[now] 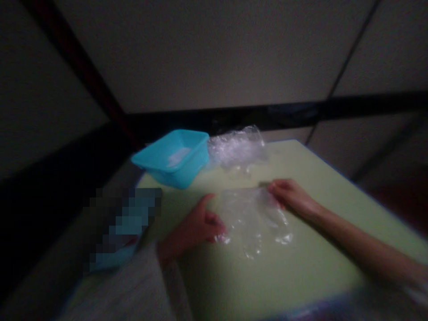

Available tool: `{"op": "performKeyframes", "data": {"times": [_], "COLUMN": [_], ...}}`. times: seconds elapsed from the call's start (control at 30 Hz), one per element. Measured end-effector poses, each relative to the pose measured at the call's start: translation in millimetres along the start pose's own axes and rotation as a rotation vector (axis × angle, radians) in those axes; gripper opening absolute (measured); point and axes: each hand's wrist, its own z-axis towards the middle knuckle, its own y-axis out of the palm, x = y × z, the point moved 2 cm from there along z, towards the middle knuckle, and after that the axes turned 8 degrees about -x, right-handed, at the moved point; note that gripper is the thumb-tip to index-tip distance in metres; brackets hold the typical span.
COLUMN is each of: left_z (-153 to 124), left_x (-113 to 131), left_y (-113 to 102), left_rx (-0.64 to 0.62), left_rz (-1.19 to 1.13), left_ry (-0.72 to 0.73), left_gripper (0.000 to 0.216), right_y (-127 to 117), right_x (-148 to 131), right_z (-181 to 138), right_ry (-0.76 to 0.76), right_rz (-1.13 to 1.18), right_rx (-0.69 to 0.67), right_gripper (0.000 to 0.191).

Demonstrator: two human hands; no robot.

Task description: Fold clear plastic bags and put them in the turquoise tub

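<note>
turquoise tub [174,158], crumpled clear plastic heap [237,147] beside it, pale green table [310,263]

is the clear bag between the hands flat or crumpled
Flat: bag spread on the table, left hand and right hand at its edges.

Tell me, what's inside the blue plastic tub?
Inside the turquoise rectangular plastic tub a pale whitish patch shows; too blurred to name. Its near wall hides the rest of the bottom.

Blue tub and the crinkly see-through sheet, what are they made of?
The blue tub looks like hard, smooth plastic: even colour, moulded rim. The clear sheet seems thin plastic film, glossy: it wrinkles and glints. Blur leaves both unsure.
</note>
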Motion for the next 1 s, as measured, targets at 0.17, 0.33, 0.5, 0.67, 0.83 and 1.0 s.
{"op": "performKeyframes", "data": {"times": [0.17,0.33,0.5,0.67,0.83,1.0], "left_z": [6,4,-7,-16,-14,-13], "left_x": [4,16,18,13,10,8], "left_y": [-11,-28,-18,-8,-8,-8], "left_rx": [0.296,0.667,0.49,0.314,0.264,0.249], "left_rz": [0.022,0.134,0.42,0.701,0.835,0.858], "left_ry": [0.126,0.326,0.348,0.379,0.454,0.473], "left_gripper": [0.077,0.056,0.035,0.032,0.031,0.03], "right_y": [-8,-12,-19,-9,-3,1], "right_x": [-2,-9,-25,-7,6,5], "right_z": [-10,-38,-23,-4,-6,-11], "right_ry": [0.109,0.358,-0.249,-0.526,-0.478,-0.485], "right_rz": [-0.031,-0.137,-0.479,-0.818,-0.957,-0.975], "right_rx": [-0.239,-0.947,-0.328,-0.403,-0.485,-0.483], "right_gripper": [0.032,0.035,0.037,0.08,0.097,0.1]}}
